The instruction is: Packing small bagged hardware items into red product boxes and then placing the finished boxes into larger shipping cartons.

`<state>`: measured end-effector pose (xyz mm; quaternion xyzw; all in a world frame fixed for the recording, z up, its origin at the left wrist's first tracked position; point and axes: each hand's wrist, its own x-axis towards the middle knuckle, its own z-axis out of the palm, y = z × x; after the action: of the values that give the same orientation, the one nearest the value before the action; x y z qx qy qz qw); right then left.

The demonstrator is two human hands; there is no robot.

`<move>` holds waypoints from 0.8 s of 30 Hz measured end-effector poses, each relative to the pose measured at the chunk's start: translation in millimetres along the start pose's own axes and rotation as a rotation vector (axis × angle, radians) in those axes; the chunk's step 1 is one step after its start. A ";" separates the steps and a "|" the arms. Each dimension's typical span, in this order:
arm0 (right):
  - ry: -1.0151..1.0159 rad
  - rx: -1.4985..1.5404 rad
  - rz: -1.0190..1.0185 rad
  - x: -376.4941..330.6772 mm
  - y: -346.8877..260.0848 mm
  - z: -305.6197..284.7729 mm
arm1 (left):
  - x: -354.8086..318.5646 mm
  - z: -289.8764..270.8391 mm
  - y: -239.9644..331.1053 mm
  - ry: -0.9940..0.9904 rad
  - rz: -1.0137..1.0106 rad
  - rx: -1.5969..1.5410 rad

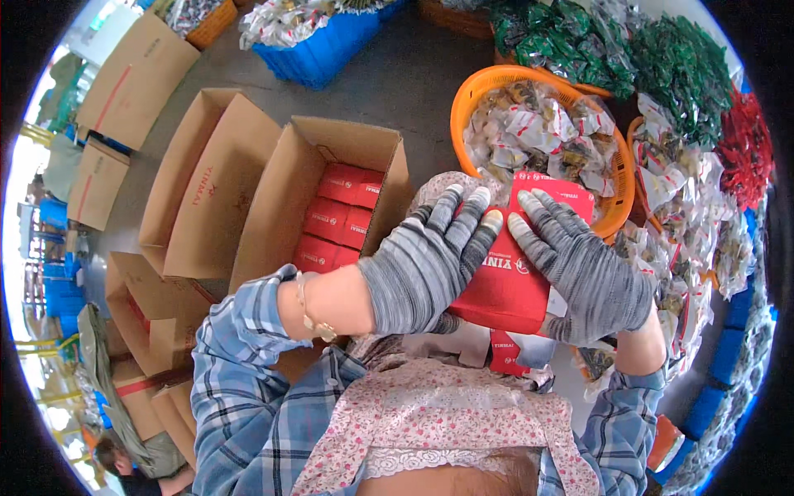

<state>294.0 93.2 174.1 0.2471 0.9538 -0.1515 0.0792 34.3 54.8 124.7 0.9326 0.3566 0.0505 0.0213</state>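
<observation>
**Both gloved hands pressed on the red box**

I have my left hand [422, 264], in a grey striped knit glove, laid flat across the rectangular red cardboard box [506, 285], fingers spread and only slightly curled over its top face. My right hand [583, 273], gloved the same, covers the box's right side, fingers stretched toward its far edge. Neither hand is closed into a grip; both press the box from above, and it sits at my lap, just in front of the round orange plastic basket [463, 107] heaped with small white and brown wrapped packets.

To do this well, I judge I should keep the palms level, press the lid edges evenly and hold the box square, so a flap does not spring up.

To my left stands the open brown corrugated carton [289, 190], already holding rows of like red boxes.

I cannot see the box's underside or near edge, nor what supports it; my thumbs are hidden. Whether the lid is fully shut under my palms I cannot tell.
</observation>
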 end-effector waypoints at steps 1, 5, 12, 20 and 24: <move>-0.010 0.082 -0.047 -4.8 5.7 -3.3 | 1.8 -5.3 -3.0 -0.052 0.019 -0.036; 0.043 0.101 0.033 9.1 -15.7 5.4 | 4.3 -14.5 -8.0 -0.154 0.034 -0.109; 0.116 -0.044 0.067 11.2 -12.9 29.1 | 6.3 -6.4 -11.3 -0.180 0.064 -0.152; 0.166 -0.215 0.104 3.9 -18.5 62.1 | -0.6 32.9 21.2 0.084 -0.068 0.085; 0.219 -0.069 0.064 8.3 -22.2 60.7 | -11.0 46.8 22.9 0.155 -0.077 0.282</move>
<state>280.5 58.5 120.6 0.2894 0.9531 -0.0880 -0.0124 46.4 30.2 79.1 0.9054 0.3961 0.0710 -0.1353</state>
